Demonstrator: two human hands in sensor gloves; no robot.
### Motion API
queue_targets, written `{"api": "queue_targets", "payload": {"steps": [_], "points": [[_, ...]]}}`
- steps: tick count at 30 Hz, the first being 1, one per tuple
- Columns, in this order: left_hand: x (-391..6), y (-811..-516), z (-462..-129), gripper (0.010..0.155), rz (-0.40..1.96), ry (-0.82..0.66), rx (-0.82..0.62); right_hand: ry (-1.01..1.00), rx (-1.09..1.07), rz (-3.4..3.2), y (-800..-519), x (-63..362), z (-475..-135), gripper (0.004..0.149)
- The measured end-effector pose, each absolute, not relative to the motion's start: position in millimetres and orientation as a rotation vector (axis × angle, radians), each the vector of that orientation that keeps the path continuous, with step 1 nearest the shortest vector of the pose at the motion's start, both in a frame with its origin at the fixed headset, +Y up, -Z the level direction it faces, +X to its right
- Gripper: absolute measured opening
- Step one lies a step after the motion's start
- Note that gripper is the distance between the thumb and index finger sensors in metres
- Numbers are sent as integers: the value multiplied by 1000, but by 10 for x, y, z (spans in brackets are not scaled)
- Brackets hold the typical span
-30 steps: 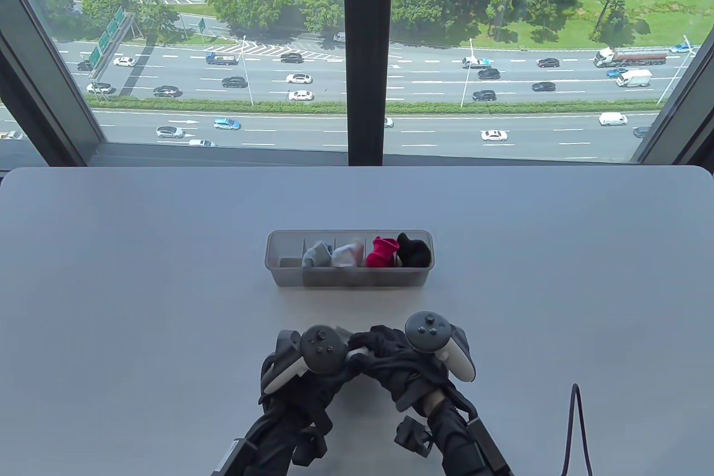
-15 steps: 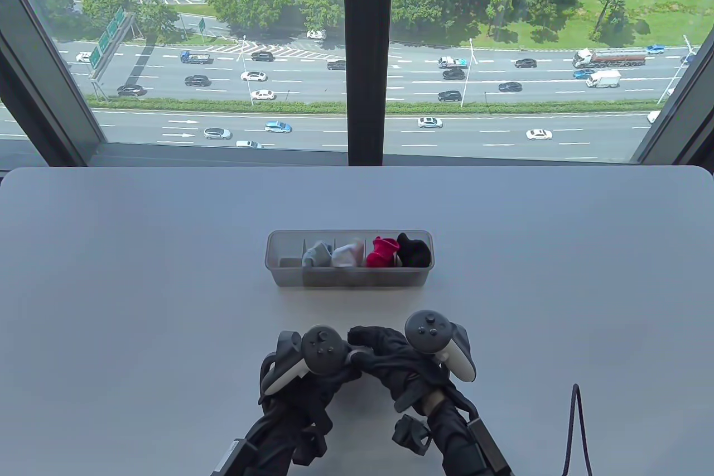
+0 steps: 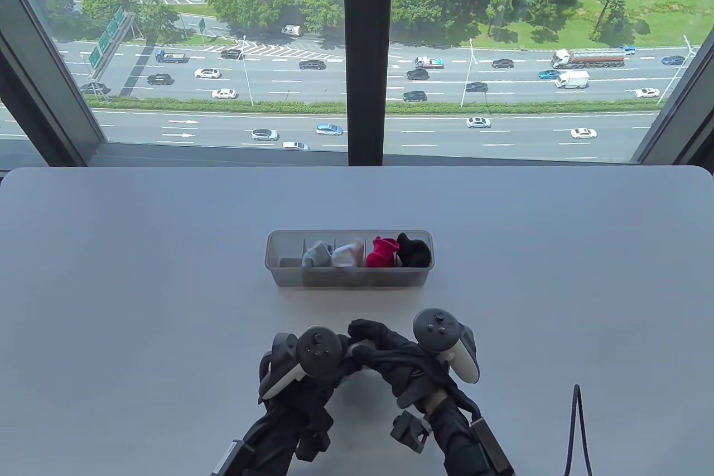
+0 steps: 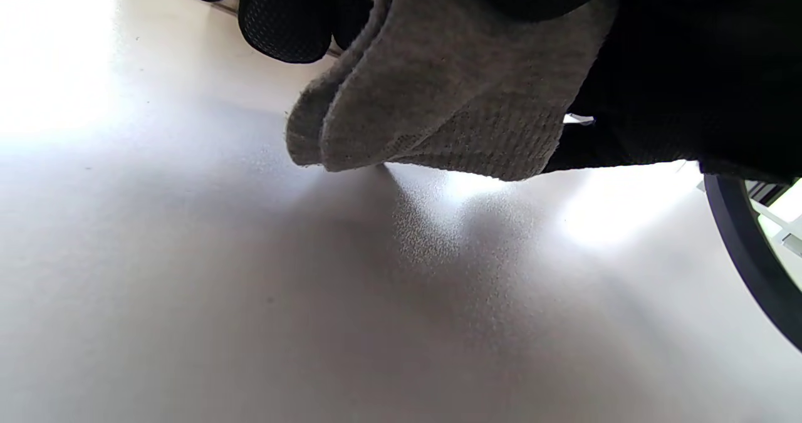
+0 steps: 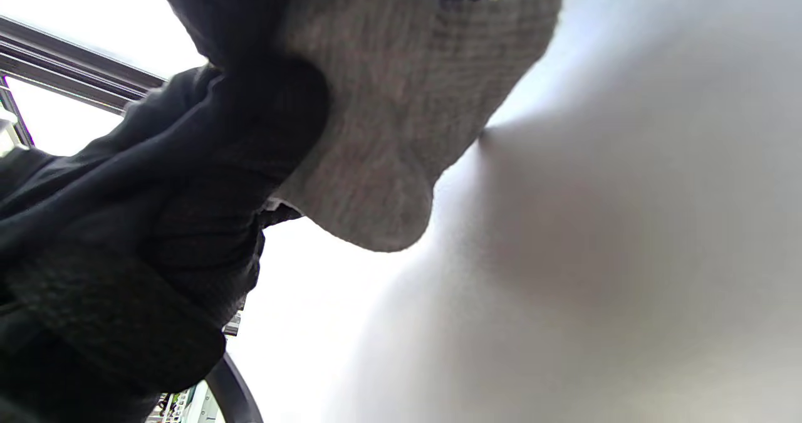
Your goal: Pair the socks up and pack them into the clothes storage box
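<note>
The clothes storage box (image 3: 350,277), a translucent grey tray with dividers, stands on the white table (image 3: 111,286) and serves as the landmark here. Counting from its left end, the first compartment shows no sock, then come a grey-blue sock bundle (image 3: 317,254), a white sock bundle (image 3: 348,254), a red sock bundle (image 3: 382,251) and a black sock bundle (image 3: 414,250) at the right end: four bundles in all. Nothing lies between the box and the two hands, which meet just in front of it, on the near side and well apart from its wall.

The left hand (image 3: 304,381) and the right hand (image 3: 410,367) are pressed together, each with a tracker on its back, and the trackers hide the fingertips from above. Both wrist views show gloved fingers curled round a grey sock pair (image 4: 438,91), two layers of knit fabric side by side, hanging just above the table; the same fabric fills the right wrist view (image 5: 401,109). So each hand grips that one pair. A black cable (image 3: 577,426) rises at the near edge, right of the hands. Beyond the box, a window (image 3: 365,52) overlooks a road.
</note>
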State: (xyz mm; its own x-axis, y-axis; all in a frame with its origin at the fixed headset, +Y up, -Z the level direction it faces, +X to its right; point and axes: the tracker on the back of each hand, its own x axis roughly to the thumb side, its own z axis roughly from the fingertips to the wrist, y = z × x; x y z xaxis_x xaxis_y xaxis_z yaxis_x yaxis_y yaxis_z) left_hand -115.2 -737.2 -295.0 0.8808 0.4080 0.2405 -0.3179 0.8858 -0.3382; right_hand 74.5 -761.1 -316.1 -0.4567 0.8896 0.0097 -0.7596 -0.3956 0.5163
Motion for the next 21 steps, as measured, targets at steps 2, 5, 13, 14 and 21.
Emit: {"api": "queue_targets", "payload": {"steps": [2,5,13,14,21], "points": [[-1134,-7385,-2942,53,370,-314,-302,498,332,2047,-7587,741,-3167,46],[-1130,-7362,-2939,71,329,-284,-313,445,280,2058,-7588,757,-3144,46],[-1171,-7355,-2960,51,362,-274,-283,521,346,1960,-7622,737,-3142,53],[-1176,-7358,-2968,50,377,-277,-297,549,404,1959,-7621,736,-3153,59],[-1108,-7294,-2895,73,311,-251,-182,375,252,2102,-7572,773,-3138,53]]}}
